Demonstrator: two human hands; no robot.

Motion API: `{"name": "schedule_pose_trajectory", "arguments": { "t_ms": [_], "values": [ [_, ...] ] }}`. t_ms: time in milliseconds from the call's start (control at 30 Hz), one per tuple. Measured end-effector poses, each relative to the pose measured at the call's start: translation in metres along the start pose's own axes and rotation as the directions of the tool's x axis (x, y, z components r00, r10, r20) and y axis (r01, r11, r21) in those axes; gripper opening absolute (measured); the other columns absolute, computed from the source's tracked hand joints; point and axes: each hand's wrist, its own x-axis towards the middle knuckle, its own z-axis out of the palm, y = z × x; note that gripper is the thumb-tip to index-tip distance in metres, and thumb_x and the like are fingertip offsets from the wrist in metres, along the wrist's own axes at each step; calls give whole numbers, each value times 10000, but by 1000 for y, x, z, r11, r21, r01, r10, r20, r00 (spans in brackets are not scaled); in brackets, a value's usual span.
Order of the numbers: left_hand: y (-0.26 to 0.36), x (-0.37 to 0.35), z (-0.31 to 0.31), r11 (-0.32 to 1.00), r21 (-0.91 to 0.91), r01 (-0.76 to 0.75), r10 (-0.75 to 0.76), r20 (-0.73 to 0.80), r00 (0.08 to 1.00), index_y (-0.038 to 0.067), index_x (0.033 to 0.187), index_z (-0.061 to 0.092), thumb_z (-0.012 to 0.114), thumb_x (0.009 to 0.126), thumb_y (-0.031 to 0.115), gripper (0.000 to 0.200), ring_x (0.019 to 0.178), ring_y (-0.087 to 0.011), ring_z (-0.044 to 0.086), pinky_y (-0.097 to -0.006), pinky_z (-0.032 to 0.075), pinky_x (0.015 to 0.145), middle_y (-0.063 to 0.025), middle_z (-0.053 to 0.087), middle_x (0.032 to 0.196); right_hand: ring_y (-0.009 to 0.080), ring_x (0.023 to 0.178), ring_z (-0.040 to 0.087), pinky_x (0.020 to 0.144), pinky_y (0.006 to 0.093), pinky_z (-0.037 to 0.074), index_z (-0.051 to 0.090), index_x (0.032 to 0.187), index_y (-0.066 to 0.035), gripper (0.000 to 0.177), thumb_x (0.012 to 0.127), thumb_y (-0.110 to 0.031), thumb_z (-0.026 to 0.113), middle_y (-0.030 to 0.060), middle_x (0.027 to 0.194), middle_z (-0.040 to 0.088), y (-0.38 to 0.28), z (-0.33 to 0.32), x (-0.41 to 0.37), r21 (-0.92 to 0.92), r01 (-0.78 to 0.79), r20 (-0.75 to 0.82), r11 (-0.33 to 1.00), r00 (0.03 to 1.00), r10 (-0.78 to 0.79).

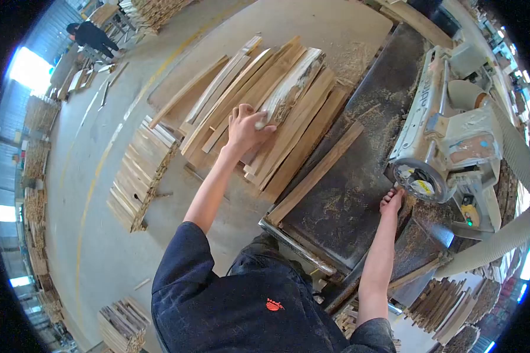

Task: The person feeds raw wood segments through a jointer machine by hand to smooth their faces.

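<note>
Sleeves of a dark blue shirt [247, 312] are seen nearest, at the bottom of the view, with both bare forearms stretched forward.

The right hand [391, 202] is laid against the near edge of a dark, sawdust-strewn saw table [347, 200], just beside the round guard [415, 177] of a pale sawing machine [447, 129]. Its fingers are held together and pointed toward the guard; whether anything is gripped there cannot be told. A ribbed hose [494, 244] is seen running off to the right of the machine. One long slat [318, 173] is laid diagonally across the table, apart from both hands.

Further out, the left hand [245, 126] is curled shut around the near end of a bark-edged board [291, 82]. This board is lying on top of a loose pile of slats [315, 115], on the floor to the left of the table.

A neat stack of short slats [138, 173] is set on the concrete floor left of that pile. Far off, at the top left, another person [91, 35] in dark clothes is seen bent over.
</note>
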Motion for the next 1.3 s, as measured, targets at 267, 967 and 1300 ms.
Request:
{"name": "schedule_pose_trajectory", "arguments": {
  "t_ms": [267,967,1300],
  "values": [
    [24,24,33,969,232,82,-120,158,980,253,1534,206,438,770,821,980,1465,-364,-114,-567,-25,1154,-204,-64,1590,88,453,323,416,275,235,551,879,-40,329,1013,-337,499,-2,576,411,59,-30,-112,-105,431,196,896,892,-406],
    [194,-72,56,869,-449,207,-199,66,978,57,1407,420,714,696,174,779,1222,-428,369,-500,334,1026,-254,387,1289,99,605,540,526,274,394,609,999,-46,323,995,-358,524,26,728,598,114,-109,-200,-168,295,278,941,930,-241],
    [211,-268,75,-94,-758,645,78,640,764,-19,1387,420,474,779,-13,611,1052,-153,577,-270,468,880,-100,581,1207,194,996,613,774,313,526,440,1359,-57,543,930,-335,625,94,1252,552,163,-156,-371,-258,127,633,958,771,68]
  ]
}}
